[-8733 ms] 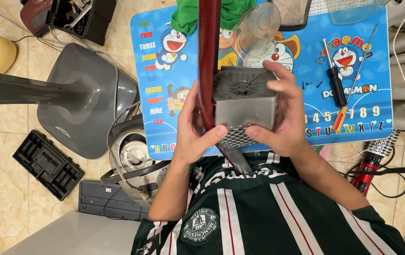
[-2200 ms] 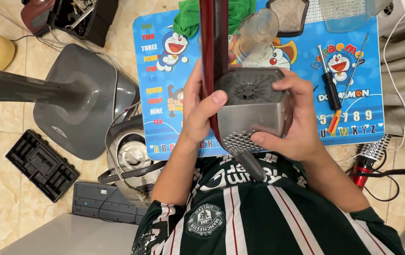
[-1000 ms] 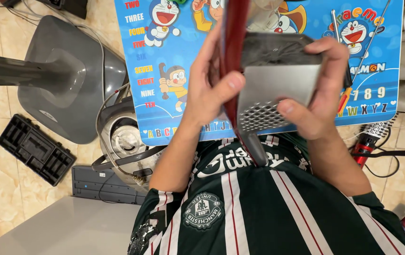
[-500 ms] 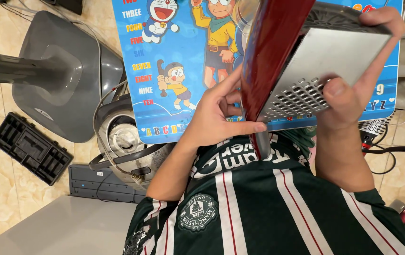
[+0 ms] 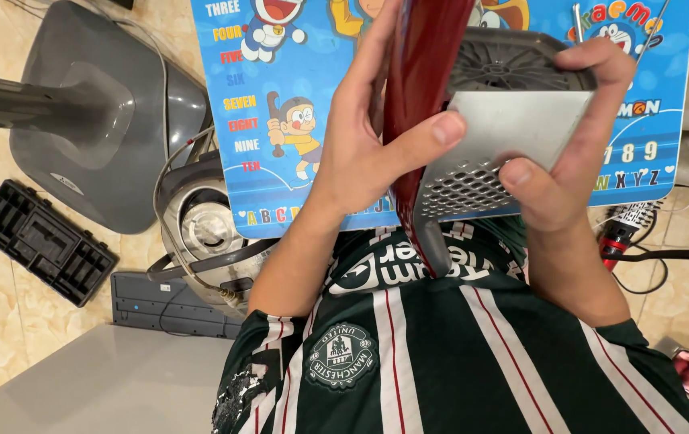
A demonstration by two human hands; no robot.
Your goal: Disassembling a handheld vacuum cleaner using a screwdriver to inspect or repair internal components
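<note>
Over the near edge of the blue cartoon mat [image 5: 280, 96], lifted clear of it and brought close to the camera: grey metal box [image 5: 513, 133], clamped between both hands; looms far larger than a couple of seconds ago, when held low and nearly level above the mat; tips now, with the perforated face turned toward the body and the round fan grille pointing away across the mat; left hand [image 5: 352, 161] closed on it, thumb pressed flat on the plain metal face, fingers wrapped behind the dark red panel [image 5: 425, 88] running along the box's left side; right hand [image 5: 573, 161] closed as well, thumb on the perforated face, fingers hooked over the grille edge; same two-handed hold as before, only shifted with the turn; reads as a turning-over of the box while it is kept off the mat, nothing released; left of the mat, unmoved, grey fan base [image 5: 95, 120], black compartment tray [image 5: 43, 253], round metal part ringed with cables [image 5: 208, 233] and flat grey case [image 5: 167, 305]; right of the mat, red-handled tool [image 5: 617, 241] on the tiled floor.
</note>
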